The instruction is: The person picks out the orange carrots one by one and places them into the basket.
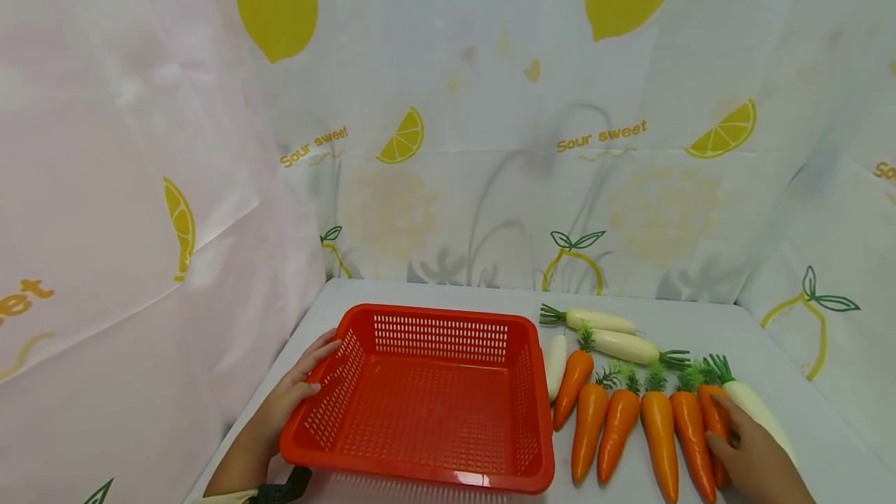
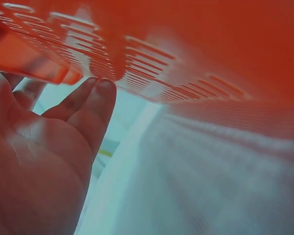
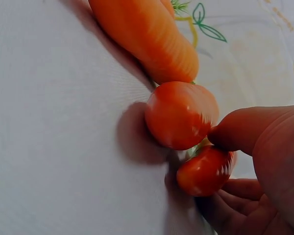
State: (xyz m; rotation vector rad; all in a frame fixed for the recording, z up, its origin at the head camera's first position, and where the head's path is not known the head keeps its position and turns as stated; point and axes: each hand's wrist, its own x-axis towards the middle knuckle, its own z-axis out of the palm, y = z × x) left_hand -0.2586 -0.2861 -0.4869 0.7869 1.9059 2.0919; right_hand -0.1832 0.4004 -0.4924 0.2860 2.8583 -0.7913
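My left hand [image 1: 290, 391] is at the left rim of a red plastic basket [image 1: 420, 481], its thumb over the rim. In the left wrist view, fingers [image 2: 95, 105] reach up under the rim against the slotted outer wall. On the right, my right hand [image 1: 759, 453] grips the rightmost carrot [image 1: 711, 411] of a row, thumb on its left and fingers on its right. That carrot's tip [image 3: 203, 174] shows between thumb and fingers in the right wrist view, close beside a neighbouring carrot [image 3: 179, 115].
More orange carrots [image 1: 619, 430] with green tops lie side by side right of the basket. White radishes lie behind them [image 1: 623, 344], beside the basket [image 1: 555, 364] and right of my right hand [image 1: 759, 409]. A lemon-print cloth [image 1: 448, 201] encloses the white table [image 1: 518, 298].
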